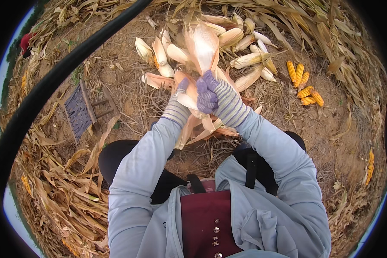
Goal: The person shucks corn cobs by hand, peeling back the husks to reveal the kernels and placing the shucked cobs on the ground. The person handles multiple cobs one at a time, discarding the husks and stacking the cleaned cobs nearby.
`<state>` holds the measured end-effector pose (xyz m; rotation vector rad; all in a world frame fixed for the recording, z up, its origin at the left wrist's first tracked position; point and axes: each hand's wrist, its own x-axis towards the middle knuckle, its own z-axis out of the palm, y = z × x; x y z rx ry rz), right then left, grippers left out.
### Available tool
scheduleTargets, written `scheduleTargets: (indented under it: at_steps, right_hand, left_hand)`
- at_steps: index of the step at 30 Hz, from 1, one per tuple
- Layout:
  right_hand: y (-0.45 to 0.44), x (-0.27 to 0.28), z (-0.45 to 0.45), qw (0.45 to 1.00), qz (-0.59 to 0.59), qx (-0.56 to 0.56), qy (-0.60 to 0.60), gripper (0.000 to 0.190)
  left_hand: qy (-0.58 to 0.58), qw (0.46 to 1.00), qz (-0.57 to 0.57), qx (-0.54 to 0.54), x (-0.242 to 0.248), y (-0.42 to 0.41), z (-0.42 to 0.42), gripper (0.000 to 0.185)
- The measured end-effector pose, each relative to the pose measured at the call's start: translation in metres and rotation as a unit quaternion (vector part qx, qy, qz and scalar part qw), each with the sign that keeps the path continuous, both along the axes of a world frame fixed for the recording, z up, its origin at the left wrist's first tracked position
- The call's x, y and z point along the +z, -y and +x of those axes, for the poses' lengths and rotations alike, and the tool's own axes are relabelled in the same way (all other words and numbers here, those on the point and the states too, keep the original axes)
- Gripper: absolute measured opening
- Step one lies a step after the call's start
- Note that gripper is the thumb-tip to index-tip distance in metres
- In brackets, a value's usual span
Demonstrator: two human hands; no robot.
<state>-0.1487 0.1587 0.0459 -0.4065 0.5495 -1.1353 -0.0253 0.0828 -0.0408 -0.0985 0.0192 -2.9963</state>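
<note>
Both hands wear striped knit gloves in purple and cream. My left hand [178,104] holds an ear of corn in its pale husk [187,100], with the thumb along its upper side. My right hand [217,98] is closed in a fist on a husk leaf, beside the left hand. A broad, pale husk [202,48] fans out above the right fist; I cannot tell whether it belongs to the held ear. Any kernels of this ear are hidden. Loose husk leaves [195,130] hang or lie below my hands.
Several unhusked ears [232,37] lie heaped ahead. Bare yellow cobs [299,75] are grouped on the soil at right. A small wooden stool [88,106] with a woven seat is tipped at left. Dry corn stalks [74,196] border the ground. A black bar [67,64] crosses the upper left.
</note>
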Motion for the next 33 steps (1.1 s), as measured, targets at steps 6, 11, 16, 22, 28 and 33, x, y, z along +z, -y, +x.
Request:
scheduleTargets:
  at_steps: [6,11,16,22,28,33]
  right_hand:
    - [-0.009,0.024,-0.003,0.988,0.053,0.094,0.112,0.039]
    - [0.023,-0.021,-0.076,0.914,0.02,-0.106,-0.391,0.047]
    - [0.012,-0.029,-0.085,0.487,-0.01,0.223,-0.845,0.078]
    - [0.016,-0.003,-0.078,0.56,-0.087,0.194,-0.801,0.056]
    - [0.007,-0.012,-0.07,0.779,-0.171,0.118,-0.592,0.053]
    - [0.007,-0.03,-0.033,0.791,-0.164,0.074,-0.584,0.051]
  left_hand:
    - [0.271,0.948,-0.071,0.153,0.043,-0.003,0.003,0.07]
    - [0.418,0.848,-0.12,0.304,0.012,0.009,0.005,0.057]
    - [0.433,0.853,-0.096,0.276,0.024,0.006,0.008,0.052]
    - [0.421,0.848,-0.13,0.295,0.027,0.004,0.004,0.051]
    - [0.416,0.838,-0.198,0.293,0.028,-0.002,0.002,0.06]
    - [0.393,0.848,-0.202,0.293,0.023,-0.006,-0.008,0.059]
